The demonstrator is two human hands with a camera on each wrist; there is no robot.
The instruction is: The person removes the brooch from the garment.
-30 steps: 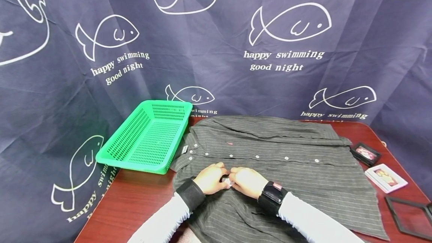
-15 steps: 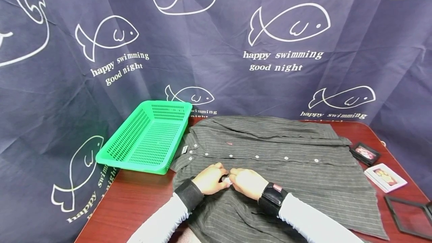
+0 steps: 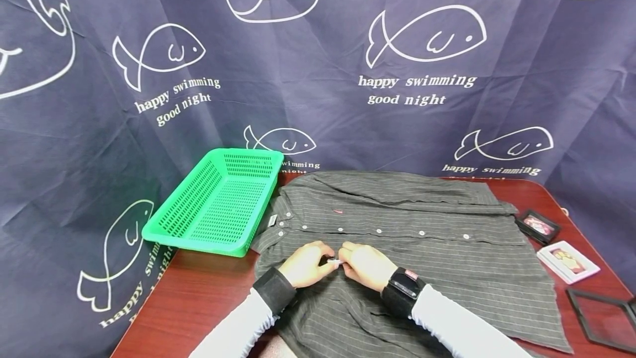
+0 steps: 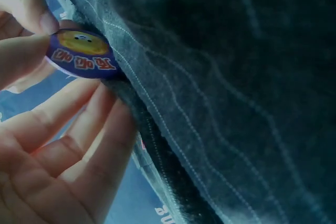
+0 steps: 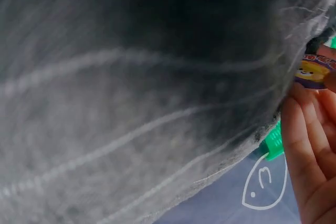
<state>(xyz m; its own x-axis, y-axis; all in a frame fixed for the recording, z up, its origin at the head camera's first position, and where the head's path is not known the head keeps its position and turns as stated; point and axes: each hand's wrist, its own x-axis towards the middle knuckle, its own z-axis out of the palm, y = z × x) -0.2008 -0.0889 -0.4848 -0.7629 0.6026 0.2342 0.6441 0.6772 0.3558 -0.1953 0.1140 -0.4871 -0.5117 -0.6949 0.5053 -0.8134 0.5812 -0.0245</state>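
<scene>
A dark grey pinstriped shirt (image 3: pixel 447 275) with white buttons lies spread on the red-brown table. My left hand (image 3: pixel 304 265) and right hand (image 3: pixel 366 266) meet over its near front half. Between their fingertips is a small round badge (image 4: pixel 84 51), purple with a yellow face and red characters. In the left wrist view it is pinched at its left edge, while its other edge sits right at a fold of the shirt. Several straight fingers reach beneath that fold. The right wrist view shows the badge partly covered by fingers, mostly behind cloth. From the head view only a thin white edge shows.
A green plastic basket (image 3: pixel 218 203) stands at the table's left. Along the right side lie a black framed picture (image 3: pixel 539 226), a white framed picture (image 3: pixel 568 262) and a black open frame (image 3: pixel 586 319). A blue fish-print curtain (image 3: pixel 318 87) hangs behind.
The hands' fingertips have shifted slightly, with a little gap opening between the index fingers. The badge has tilted from a rounder white patch to a thin edge. The shirt lies as before.
</scene>
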